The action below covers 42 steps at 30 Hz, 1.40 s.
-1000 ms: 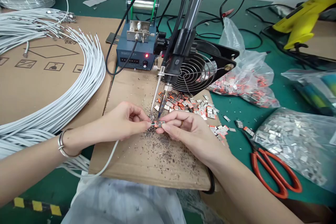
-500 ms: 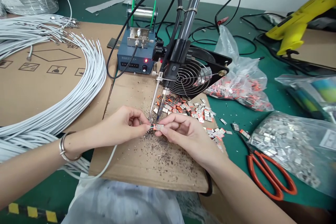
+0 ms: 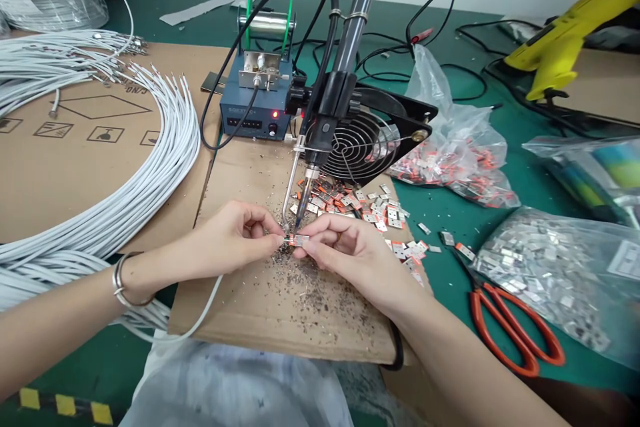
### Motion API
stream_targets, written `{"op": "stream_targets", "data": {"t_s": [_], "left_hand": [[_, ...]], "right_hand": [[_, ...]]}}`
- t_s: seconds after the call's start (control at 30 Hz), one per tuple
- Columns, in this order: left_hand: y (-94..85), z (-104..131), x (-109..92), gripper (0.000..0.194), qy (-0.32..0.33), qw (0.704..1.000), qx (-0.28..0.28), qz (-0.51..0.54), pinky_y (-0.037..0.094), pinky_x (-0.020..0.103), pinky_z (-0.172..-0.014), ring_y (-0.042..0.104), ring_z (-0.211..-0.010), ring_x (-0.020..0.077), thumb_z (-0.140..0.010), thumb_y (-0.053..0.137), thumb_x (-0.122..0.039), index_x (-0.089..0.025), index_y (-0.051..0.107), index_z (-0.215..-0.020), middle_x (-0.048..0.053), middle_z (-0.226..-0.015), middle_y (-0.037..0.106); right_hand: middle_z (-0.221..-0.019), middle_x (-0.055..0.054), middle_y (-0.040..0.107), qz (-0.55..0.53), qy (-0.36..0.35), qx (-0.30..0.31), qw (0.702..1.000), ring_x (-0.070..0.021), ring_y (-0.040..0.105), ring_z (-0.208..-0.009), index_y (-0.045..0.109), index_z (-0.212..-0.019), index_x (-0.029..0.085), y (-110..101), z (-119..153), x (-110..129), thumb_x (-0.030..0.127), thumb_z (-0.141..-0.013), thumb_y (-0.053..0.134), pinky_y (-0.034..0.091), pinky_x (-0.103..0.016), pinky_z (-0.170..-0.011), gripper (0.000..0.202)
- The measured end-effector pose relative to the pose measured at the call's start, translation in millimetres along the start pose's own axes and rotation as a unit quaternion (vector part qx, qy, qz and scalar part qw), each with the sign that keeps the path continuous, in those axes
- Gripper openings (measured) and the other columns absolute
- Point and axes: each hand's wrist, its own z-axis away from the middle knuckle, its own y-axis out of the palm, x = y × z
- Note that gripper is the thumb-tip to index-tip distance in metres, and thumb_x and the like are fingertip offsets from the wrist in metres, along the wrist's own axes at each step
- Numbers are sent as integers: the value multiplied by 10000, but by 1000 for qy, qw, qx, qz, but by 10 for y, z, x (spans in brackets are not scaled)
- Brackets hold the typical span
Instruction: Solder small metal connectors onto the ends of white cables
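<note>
Between thumb and finger, my right hand (image 3: 345, 247) pinches a small metal USB connector (image 3: 301, 240) with an orange part. My left hand (image 3: 250, 233) is closed on the end of a white cable (image 3: 213, 300), whose thin wires meet the connector's left end. Directly above the joint is the tip of a soldering iron (image 3: 301, 210), held in a stand; whether it touches cannot be made out. A thin bent metal solder feed tube (image 3: 290, 193) ends beside that tip. Both hands hover over a cardboard sheet (image 3: 240, 320) strewn with dark specks.
Loose connectors (image 3: 380, 210) lie behind my right hand, before a black fan (image 3: 350, 147). A blue solder feeder (image 3: 255, 107) stands at the back. White cables (image 3: 175, 153) curve along the left. Orange-handled scissors (image 3: 520, 327) and a bag of metal parts (image 3: 550, 273) are at right.
The whole view has shifted slightly, so things appear a little further left. Both hands keep their grip, and the connector looks slightly turned under the iron tip.
</note>
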Motion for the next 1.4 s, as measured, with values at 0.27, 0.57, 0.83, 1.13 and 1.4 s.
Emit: {"op": "stream_targets", "data": {"t_s": [0.27, 0.57, 0.83, 1.13, 1.4], "left_hand": [[-5, 7, 1, 128, 7, 1000, 1, 13, 249, 147, -322, 334, -355, 34, -772, 560, -264, -139, 563, -747, -88, -480, 407], [10, 19, 5, 136, 9, 999, 10, 30, 246, 135, -319, 329, -360, 30, -786, 556, -269, -136, 572, -760, -84, -489, 409], [21, 11, 11, 143, 4, 999, 3, 40, 255, 135, -316, 345, -356, 27, -775, 559, -267, -126, 575, -758, -74, -514, 428], [26, 22, 19, 140, 5, 999, 2, 50, 261, 134, -313, 353, -349, 23, -777, 560, -268, -130, 580, -770, -77, -518, 435], [24, 2, 17, 124, -2, 999, 1, 45, 268, 119, -304, 356, -343, 23, -772, 557, -253, -130, 572, -759, -82, -494, 421]], "right_hand": [[-669, -26, 691, -8, 1, 6, 1000, -131, 634, -597, 612, -765, 182, 1, 3, 1, 289, -729, 688, 449, -222, -492, 136], [-690, -21, 701, -35, -1, 15, 999, -117, 640, -613, 628, -784, 181, -40, 23, -29, 221, -741, 694, 467, -197, -529, 89], [-674, -24, 700, -42, 8, 13, 999, -126, 650, -610, 645, -755, 178, -23, 7, -11, 242, -727, 714, 480, -189, -522, 98], [-677, -13, 702, -53, -4, 22, 998, -111, 650, -614, 648, -760, 183, -36, 5, -22, 228, -728, 714, 470, -167, -512, 86], [-676, -23, 706, -37, -9, 17, 999, -114, 646, -604, 651, -763, 182, -43, 6, -28, 227, -726, 713, 476, -179, -531, 85]]}}
